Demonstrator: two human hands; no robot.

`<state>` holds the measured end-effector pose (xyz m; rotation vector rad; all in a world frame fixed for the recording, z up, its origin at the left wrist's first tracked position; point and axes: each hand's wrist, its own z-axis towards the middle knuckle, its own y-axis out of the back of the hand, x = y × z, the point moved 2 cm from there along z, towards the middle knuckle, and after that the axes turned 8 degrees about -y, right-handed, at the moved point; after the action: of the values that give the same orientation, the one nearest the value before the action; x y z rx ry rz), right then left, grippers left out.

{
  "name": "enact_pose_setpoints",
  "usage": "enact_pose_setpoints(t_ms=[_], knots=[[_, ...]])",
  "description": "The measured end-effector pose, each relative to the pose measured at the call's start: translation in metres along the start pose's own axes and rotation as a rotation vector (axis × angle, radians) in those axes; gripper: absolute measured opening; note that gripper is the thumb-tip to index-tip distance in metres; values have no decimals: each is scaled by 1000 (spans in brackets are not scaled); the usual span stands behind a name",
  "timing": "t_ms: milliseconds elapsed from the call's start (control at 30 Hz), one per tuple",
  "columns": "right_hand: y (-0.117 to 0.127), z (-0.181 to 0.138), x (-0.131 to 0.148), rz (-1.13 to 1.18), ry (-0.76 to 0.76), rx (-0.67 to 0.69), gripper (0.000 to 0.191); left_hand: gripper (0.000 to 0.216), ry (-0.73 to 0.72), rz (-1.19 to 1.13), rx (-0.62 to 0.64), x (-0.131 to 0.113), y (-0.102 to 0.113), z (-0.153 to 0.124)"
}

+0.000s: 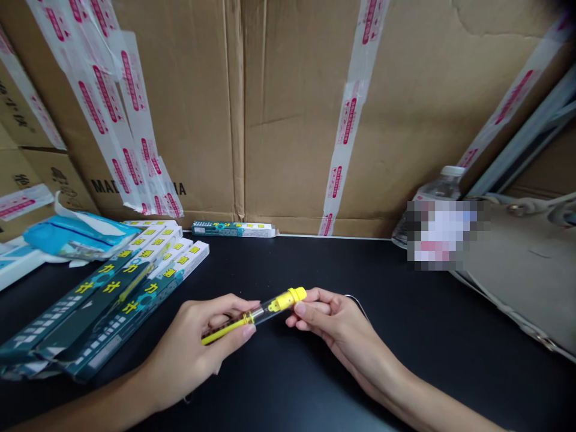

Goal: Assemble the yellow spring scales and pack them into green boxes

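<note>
A spring scale (264, 311), a clear tube with yellow parts and a metal spring inside, is held at a slant above the black table. My left hand (198, 336) is closed around its lower left part, thumb in front and fingers behind. At the upper right end sits a yellow cap (290, 298). The fingertips of my right hand (339, 321) pinch at this cap, thumb against its lower side. Part of the tube is hidden in my left palm.
Several long printed boxes (148, 294) are piled at the left, by a blue soft packet (81, 234). One more narrow box (234, 229) lies along the cardboard (288, 120) at the back. A plastic bottle (450, 180) and a beige bag (522, 264) stand at right.
</note>
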<state>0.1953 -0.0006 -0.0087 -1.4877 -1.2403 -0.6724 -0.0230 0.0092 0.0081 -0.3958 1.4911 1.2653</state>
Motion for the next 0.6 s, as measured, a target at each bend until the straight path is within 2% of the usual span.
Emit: enact_pose_setpoints(t_ms=[200, 367, 600], knots=[[0, 0, 0, 20, 20, 10, 54, 35, 7, -8, -8, -2, 0, -1], [1, 1, -1, -18, 13, 45, 34, 33, -33, 59, -39, -3, 1, -1], [2, 1, -1, 1, -10, 37, 32, 30, -28, 115, -59, -3, 4, 0]])
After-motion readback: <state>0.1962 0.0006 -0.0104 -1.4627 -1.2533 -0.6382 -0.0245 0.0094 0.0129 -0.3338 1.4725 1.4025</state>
